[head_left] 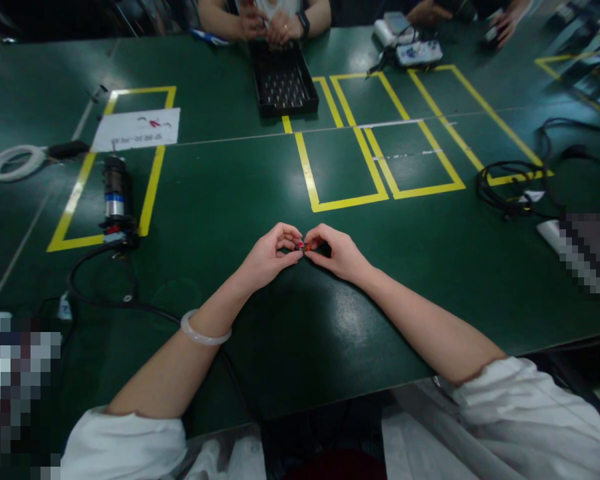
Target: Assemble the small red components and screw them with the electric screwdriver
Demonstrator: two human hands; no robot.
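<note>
My left hand (271, 255) and my right hand (336, 252) meet fingertip to fingertip over the green table (290, 320), near its middle. Both are closed in a pinch on a tiny red and dark part (303, 246) held between them. The part is too small to name. A pale bangle (203, 331) circles my left wrist. My forearms rest on the table's near side.
A black tray (283, 83) lies at the far edge, with another person's hands (270, 25) behind it. Yellow tape rectangles (380, 140) mark the table. A cylindrical device (114, 200) with a black cable lies left, a white tape ring (10, 163) far left, coiled cables (515, 187) right.
</note>
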